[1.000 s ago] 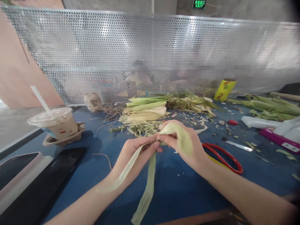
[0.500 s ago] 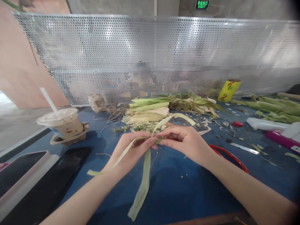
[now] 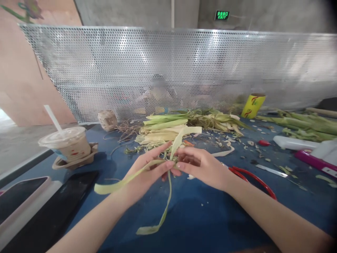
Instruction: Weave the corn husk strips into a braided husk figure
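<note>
My left hand (image 3: 147, 172) pinches pale green corn husk strips (image 3: 116, 184) where they cross, thumb pressed on the crossing. One strip end lies over the left wrist, one hangs down toward the table, and another rises and bends right. My right hand (image 3: 201, 163) closes on the same crossing from the other side, fingertips meeting the left thumb; the exact grip is partly hidden behind the fingers. Beyond the hands lies a stack of flattened corn husks (image 3: 163, 131). Red-handled scissors (image 3: 256, 179) rest beside the right forearm.
A lidded drink cup (image 3: 68, 144) with a straw stands left in a cardboard holder (image 3: 79, 161). Phones (image 3: 65, 203) lie front left. Twine (image 3: 129, 130), husk scraps, a yellow roll (image 3: 253, 105), a narrow blade (image 3: 272, 170) and a glue gun (image 3: 316, 161) surround the blue table, before a perforated metal screen (image 3: 105, 63).
The hanging strip has swung left and twisted narrower. The upper strip stands more upright, and its end has moved left. My left index finger has lifted away; the view has tilted slightly up.
</note>
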The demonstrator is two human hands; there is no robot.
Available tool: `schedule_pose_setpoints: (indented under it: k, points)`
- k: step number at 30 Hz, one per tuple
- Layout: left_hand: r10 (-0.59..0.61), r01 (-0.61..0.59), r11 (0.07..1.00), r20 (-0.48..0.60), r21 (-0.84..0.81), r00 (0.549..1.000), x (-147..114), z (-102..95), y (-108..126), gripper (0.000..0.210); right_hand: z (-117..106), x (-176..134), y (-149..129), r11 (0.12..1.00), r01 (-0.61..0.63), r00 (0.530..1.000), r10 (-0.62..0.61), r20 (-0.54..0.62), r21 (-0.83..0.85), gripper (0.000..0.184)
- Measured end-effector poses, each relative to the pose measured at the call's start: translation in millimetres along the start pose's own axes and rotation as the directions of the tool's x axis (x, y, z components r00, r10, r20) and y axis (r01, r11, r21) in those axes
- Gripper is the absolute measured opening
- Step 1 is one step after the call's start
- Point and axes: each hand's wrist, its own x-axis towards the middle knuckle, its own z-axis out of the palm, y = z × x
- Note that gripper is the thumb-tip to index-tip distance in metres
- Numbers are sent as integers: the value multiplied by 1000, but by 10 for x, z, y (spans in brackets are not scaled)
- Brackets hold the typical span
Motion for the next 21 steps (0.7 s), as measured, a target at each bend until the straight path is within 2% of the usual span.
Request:
schedule_pose_setpoints:
  k: [3, 7, 10, 13, 18, 21]
  points:
    - [-5, 6, 1000, 20, -31, 1000, -17, 22, 14, 45, 46, -13, -21, 998, 53, 998, -54, 33, 32, 19]
    - [-70, 70, 998, -57, 0, 996, -51, 27, 32, 59, 81, -28, -41, 998, 67, 993, -67, -100, -1, 14]
    - [-85, 86, 996, -21, 28, 996, -57, 18, 67, 65, 80, -33, -59, 997, 83, 985, -82, -153, 0, 10]
    - [-79, 79, 997, -1, -16, 997, -42, 22, 81, 71, 74, -36, -76, 997, 79, 985, -82, -154, -26, 8]
    - [-67, 63, 995, -51, -72, 996, -21, 60, 2, 83, 91, -36, -42, 985, 107, 981, -128, -149, -139, 11]
    - [-92, 87, 984, -24, -153, 995, -23, 78, -29, 92, 115, -27, 0, 985, 105, 978, -127, -164, -137, 8]
